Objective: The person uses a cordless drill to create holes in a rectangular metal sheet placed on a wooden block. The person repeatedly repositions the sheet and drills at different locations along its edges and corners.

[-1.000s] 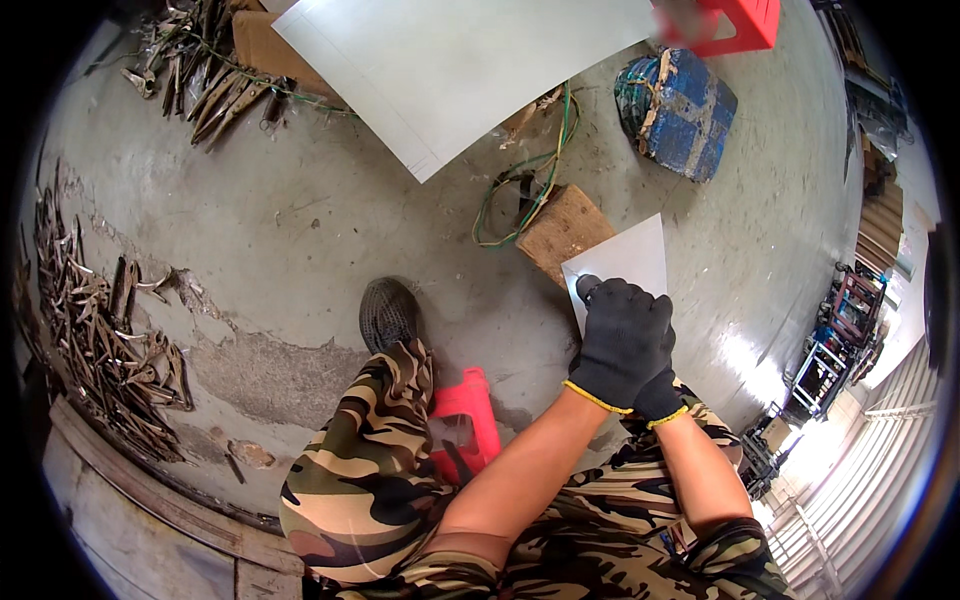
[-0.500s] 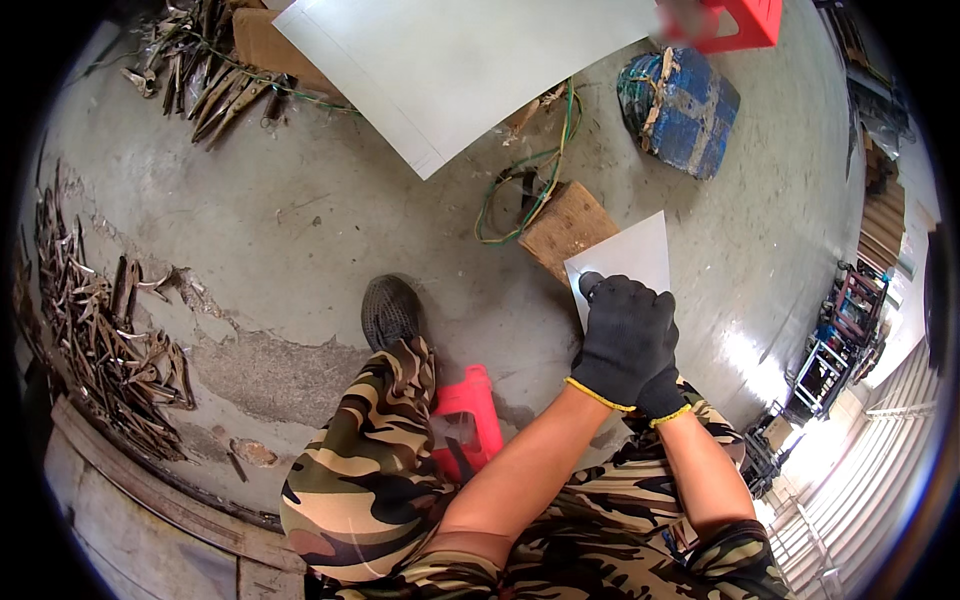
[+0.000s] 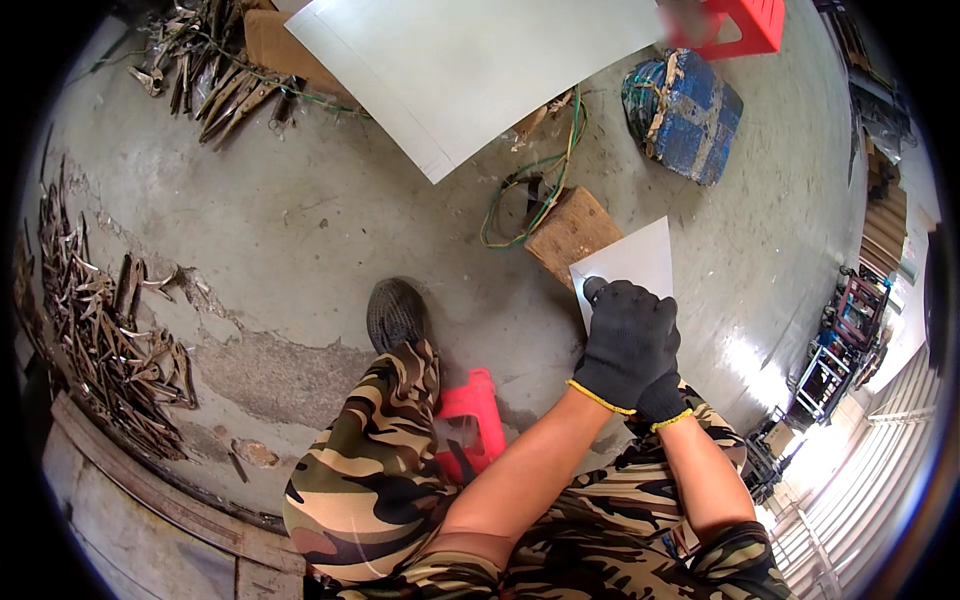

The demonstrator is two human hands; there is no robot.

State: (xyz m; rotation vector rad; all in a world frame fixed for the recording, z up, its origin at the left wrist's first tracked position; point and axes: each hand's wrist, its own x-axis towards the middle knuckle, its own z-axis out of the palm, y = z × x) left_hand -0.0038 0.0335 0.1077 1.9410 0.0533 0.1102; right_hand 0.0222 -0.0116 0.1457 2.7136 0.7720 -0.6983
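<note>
Forearms of mine run up from the lower edge, bare below camouflage sleeves, the left slanting rightward and the right leaning slightly left, so that they meet in front of my right leg. My left hand, back upward, lies over my right hand, which shows mainly at its wrist and outer edge. Both wear dark knit gloves with yellow cuff edges. My left fingers are curled close together; what they or the hidden right fingers pinch, I cannot tell. A rounded dark tip pokes out at the left, finger or tool I cannot say.

One small pale sheet lies partly under my hands, its left corner overlapping one wooden block in view. I count one large pale sheet beyond, one blue wrapped bundle, two red plastic stools, one near my legs and one at the top, one visible shoe of mine, and two heaps of metal pieces on the left, too many to number.
</note>
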